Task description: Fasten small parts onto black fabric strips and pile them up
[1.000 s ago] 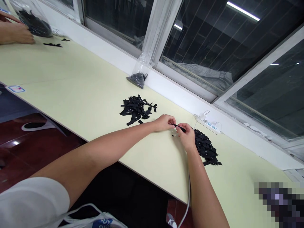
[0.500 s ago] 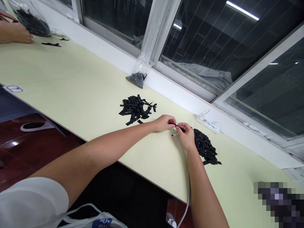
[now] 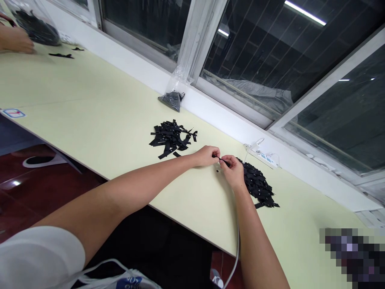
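My left hand and my right hand meet above the table, fingers pinched on a short black fabric strip. The left fingertips hold one end and the right fingertips the other; much of the strip is hidden by the fingers. A tiny dark ring-like piece lies on the table just below the hands. Left of my left hand is a loose pile of black strips. Beside my right wrist, partly behind it, lies a denser heap of black strips, dotted with small shiny spots.
A clear plastic bag with dark contents leans at the window ledge. Behind the heap lies a white power strip with cables. At the far left, another person's hand is near a larger bag. The table's front edge runs diagonally.
Both hands stay pinched on the strip, with only a slight shift of the fingers. The whole view has moved a little. The other person's hand at the far left has shifted slightly.
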Available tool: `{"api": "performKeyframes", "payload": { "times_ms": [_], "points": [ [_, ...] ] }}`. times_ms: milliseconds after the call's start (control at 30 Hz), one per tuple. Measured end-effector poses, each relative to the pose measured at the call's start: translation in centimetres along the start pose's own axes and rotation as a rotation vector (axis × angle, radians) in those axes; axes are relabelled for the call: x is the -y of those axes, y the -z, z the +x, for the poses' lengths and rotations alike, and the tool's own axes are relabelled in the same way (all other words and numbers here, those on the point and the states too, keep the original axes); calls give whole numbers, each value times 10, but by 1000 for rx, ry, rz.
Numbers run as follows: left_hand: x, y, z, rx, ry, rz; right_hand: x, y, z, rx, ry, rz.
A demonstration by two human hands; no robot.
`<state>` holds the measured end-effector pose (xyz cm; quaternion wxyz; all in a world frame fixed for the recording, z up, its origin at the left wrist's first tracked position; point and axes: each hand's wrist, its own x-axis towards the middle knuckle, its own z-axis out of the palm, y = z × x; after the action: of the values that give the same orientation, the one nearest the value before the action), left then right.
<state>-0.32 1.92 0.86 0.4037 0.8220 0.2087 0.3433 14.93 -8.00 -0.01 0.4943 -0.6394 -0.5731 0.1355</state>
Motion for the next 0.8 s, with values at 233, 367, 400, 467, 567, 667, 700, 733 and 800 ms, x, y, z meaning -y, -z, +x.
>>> {"api": "performKeyframes", "payload": {
  "times_ms": [233,367,400,467,567,667,700,733,800],
  "points": [
    [3,0,0,-11,-13,9,1,1,-1,-21,-15,-19],
    [8,4,3,-71,-28,3,6,6,-4,37,-28,-264],
    [9,5,3,-90,-26,-3,8,7,-5,94,-25,-334],
    [10,6,4,-114,-20,-12,12,8,-7,205,-14,-420],
    [11,7,4,-107,-30,-11,16,8,-8,275,-11,-440],
    [11,6,2,-91,-43,4,17,7,-8,281,-13,-441],
    [11,6,2,-91,-42,10,17,8,-7,276,-11,-440],
    [11,6,2,-95,-40,15,17,8,-7,265,-11,-437],
    [10,7,3,-119,-32,14,15,10,-6,230,-23,-423]
  ]
}}
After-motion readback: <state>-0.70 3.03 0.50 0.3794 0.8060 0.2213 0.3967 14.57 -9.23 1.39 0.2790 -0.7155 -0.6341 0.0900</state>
